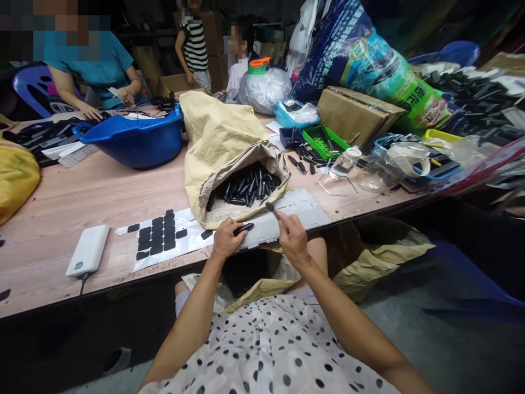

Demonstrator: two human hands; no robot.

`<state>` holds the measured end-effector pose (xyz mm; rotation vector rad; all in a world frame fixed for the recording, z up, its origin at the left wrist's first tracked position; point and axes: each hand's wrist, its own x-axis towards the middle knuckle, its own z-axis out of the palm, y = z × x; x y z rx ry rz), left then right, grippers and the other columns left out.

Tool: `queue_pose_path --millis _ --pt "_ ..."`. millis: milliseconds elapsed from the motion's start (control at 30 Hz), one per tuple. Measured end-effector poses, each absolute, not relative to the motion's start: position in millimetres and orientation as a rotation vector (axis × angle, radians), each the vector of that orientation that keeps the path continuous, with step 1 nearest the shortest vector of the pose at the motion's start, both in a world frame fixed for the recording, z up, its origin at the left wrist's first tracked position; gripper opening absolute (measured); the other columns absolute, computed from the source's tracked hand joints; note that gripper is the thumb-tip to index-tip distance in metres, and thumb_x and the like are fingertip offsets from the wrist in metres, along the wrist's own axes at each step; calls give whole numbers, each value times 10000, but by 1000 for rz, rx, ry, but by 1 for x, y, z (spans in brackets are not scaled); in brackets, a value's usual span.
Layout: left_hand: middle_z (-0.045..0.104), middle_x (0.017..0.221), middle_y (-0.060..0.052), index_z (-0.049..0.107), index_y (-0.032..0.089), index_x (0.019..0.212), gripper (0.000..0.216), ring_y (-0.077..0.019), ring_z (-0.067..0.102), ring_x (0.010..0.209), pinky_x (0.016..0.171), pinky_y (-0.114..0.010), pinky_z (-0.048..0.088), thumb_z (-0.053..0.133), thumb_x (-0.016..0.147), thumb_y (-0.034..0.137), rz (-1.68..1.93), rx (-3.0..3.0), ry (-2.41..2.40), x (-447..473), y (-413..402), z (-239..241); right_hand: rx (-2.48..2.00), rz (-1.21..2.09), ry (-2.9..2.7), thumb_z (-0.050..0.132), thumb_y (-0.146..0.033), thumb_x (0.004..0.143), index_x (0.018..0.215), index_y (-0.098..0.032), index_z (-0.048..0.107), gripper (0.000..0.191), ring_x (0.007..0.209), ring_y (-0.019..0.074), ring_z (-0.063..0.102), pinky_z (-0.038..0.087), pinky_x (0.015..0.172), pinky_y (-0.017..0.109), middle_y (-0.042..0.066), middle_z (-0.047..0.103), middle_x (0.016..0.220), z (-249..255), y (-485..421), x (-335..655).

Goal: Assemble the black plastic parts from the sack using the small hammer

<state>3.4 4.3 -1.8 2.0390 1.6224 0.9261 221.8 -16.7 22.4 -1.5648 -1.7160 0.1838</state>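
My left hand [225,238] is closed on a slim black tapered plastic piece [245,229] at the table's front edge. To its right, my right hand [293,241] is raised a little and pinches a small black part with a rounded end [271,207]; its exact kind is too small to make out. Both hands are over a grey board [295,216]. Just beyond lies a tan woven sack [221,123], its mouth facing me, with many black tapered pieces [250,186] inside. Left of my hands, black rounded stickers [158,235] sit on a white sheet [191,246].
A white power bank [88,249] with a cable lies at left. Behind stand a blue basin [135,139], a green tray [326,142], a small clear bottle [344,163] and a cardboard box [356,112]. Another open sack [381,257] hangs below the table edge. A co-worker [92,76] sits across.
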Motion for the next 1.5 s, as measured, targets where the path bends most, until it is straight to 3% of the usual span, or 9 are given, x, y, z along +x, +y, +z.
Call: queue_pose_path --millis 300,667,1000,1267,1400,1500 --pt "643 831 -12 737 244 921 133 -184 622 799 759 -295 521 718 795 279 910 2135 1649 5 2 4 -2330 51 -1420 455 -176 947 1234 -264 729 406 909 223 500 325 709 310 102 587 996 33 69 286" --pt "635 842 -35 731 226 907 109 -200 606 821 780 -327 505 680 829 283 906 2248 1551 4 -9 12 -2336 -116 -1457 423 -188 952 1253 -242 696 410 988 271 460 313 755 356 139 560 1049 11 78 277" --pt "642 1077 -91 741 250 959 212 -283 584 1031 891 -426 482 759 752 289 863 2491 1404 21 -82 3 -2354 -126 -1476 431 -181 949 1277 -231 677 413 1018 286 471 318 764 364 150 557 1082 12 78 276" --pt "624 1000 -92 705 205 1100 263 -248 617 934 852 -387 542 585 891 309 1119 1869 1870 21 30 31 -2357 -130 -1498 416 -182 955 1283 -220 668 415 1005 286 484 322 761 363 155 568 1082 15 77 273" --pt "648 1111 -135 679 175 1194 356 -320 595 1112 1037 -465 474 554 866 234 1036 1614 2233 -7 83 43 -2337 -131 -1512 419 -176 945 1256 -213 683 410 988 283 487 329 760 364 153 574 1065 15 77 272" --pt "651 1170 -167 638 144 1253 407 -343 575 1193 1077 -479 440 504 872 186 947 1525 2332 -28 101 51 -2329 -138 -1509 428 -174 938 1246 -212 687 404 994 288 488 333 757 367 160 580 1068 14 77 272"
